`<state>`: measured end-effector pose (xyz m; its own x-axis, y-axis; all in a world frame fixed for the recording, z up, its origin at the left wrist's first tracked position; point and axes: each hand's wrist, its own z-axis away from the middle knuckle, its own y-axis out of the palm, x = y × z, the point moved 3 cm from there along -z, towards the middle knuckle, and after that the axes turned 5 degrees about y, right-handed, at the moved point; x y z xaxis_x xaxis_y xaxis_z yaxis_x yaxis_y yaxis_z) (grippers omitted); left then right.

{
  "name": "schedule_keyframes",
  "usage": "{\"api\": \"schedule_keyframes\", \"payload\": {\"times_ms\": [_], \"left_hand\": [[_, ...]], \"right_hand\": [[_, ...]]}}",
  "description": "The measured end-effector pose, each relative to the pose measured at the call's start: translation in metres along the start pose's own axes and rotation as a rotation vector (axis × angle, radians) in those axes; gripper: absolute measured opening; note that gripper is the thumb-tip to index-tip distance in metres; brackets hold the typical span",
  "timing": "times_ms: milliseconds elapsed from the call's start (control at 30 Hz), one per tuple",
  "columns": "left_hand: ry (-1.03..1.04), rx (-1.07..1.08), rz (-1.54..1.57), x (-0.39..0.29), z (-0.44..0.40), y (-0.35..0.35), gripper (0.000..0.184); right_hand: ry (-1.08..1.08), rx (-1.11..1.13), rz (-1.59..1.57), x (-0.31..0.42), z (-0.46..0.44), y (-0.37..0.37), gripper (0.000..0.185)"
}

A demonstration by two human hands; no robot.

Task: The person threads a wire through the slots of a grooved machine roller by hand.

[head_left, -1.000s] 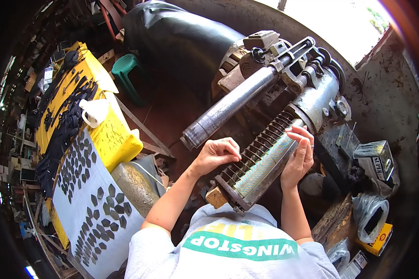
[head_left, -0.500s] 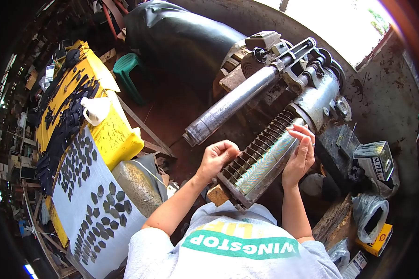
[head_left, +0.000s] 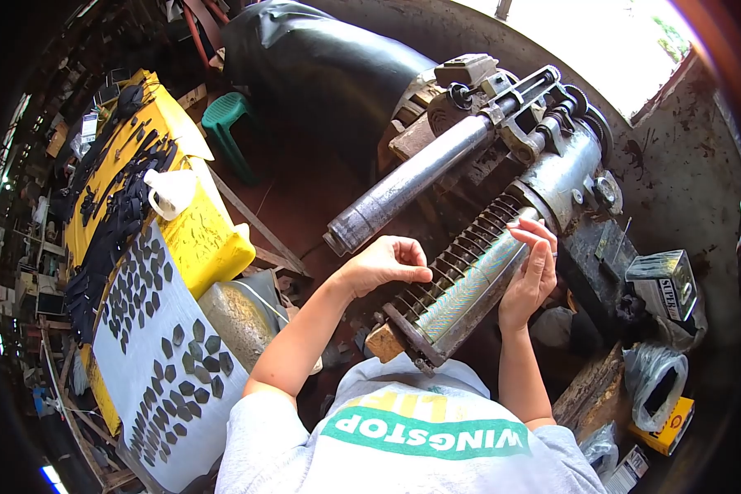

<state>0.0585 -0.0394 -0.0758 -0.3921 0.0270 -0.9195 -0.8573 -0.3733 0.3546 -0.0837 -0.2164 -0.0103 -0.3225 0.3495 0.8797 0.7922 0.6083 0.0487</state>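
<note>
In the head view, a metal machine (head_left: 552,169) stands in front of me with a shiny, finely grooved roller (head_left: 469,300) and a row of thin curved bars (head_left: 461,247) along its left side. My left hand (head_left: 391,267) is beside those bars, thumb and fingertips pinched together; anything between them is too small to make out. My right hand (head_left: 531,280) is at the roller's right side with its fingers loosely bent and partly apart, fingertips close to the roller's upper end. A smooth metal cylinder (head_left: 416,185) sticks out beyond my left hand.
To the left, a yellow-covered table (head_left: 185,128) carries black strips, a white jug (head_left: 170,193) and a light sheet (head_left: 132,387) with many dark pieces. A green stool (head_left: 226,132) stands behind. Boxes and a plastic bag (head_left: 654,383) lie to the right.
My left hand has shifted slightly away from my body along the bars, its elbow swinging outward. The right hand stays in nearly the same place.
</note>
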Motion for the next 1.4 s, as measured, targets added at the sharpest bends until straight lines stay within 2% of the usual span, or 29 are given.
{"api": "schedule_keyframes", "payload": {"times_ms": [133, 267, 433, 533, 667, 800, 1033, 1133, 1300, 1400], "left_hand": [[-0.117, 0.110, 0.208, 0.012, -0.006, -0.007, 0.028], [-0.088, 0.099, 0.286, 0.016, -0.002, -0.012, 0.020], [0.019, -0.120, 0.182, 0.014, 0.005, -0.017, 0.018], [0.179, -0.082, 0.149, 0.005, 0.008, -0.019, 0.015], [0.280, 0.009, 0.015, -0.027, 0.015, 0.007, 0.011], [0.358, -0.007, -0.416, -0.045, 0.015, 0.022, 0.014], [0.486, 0.082, -0.631, -0.063, 0.018, 0.034, 0.015], [0.577, 0.097, -0.763, -0.067, 0.019, 0.040, 0.017], [0.786, 0.182, -1.280, -0.083, 0.027, 0.057, 0.019], [0.797, 0.243, -1.345, -0.086, 0.024, 0.059, 0.018]], "right_hand": [[-0.047, 0.021, 0.037, 0.002, -0.001, 0.001, 0.046], [-0.026, 0.015, 0.008, 0.000, -0.001, 0.000, 0.046], [-0.019, 0.011, -0.012, -0.001, -0.001, 0.000, 0.045], [-0.015, 0.008, -0.008, 0.000, -0.001, 0.000, 0.045], [-0.003, 0.010, -0.002, 0.002, -0.001, 0.000, 0.045], [-0.006, 0.013, -0.015, 0.001, -0.002, 0.000, 0.045], [0.026, -0.031, -0.037, 0.003, -0.001, 0.001, 0.043], [-0.037, -0.027, 0.012, 0.003, -0.003, 0.000, 0.043], [0.012, -0.034, -0.023, 0.004, -0.001, 0.000, 0.043], [-0.012, -0.032, -0.038, 0.003, -0.002, 0.001, 0.043]]}}
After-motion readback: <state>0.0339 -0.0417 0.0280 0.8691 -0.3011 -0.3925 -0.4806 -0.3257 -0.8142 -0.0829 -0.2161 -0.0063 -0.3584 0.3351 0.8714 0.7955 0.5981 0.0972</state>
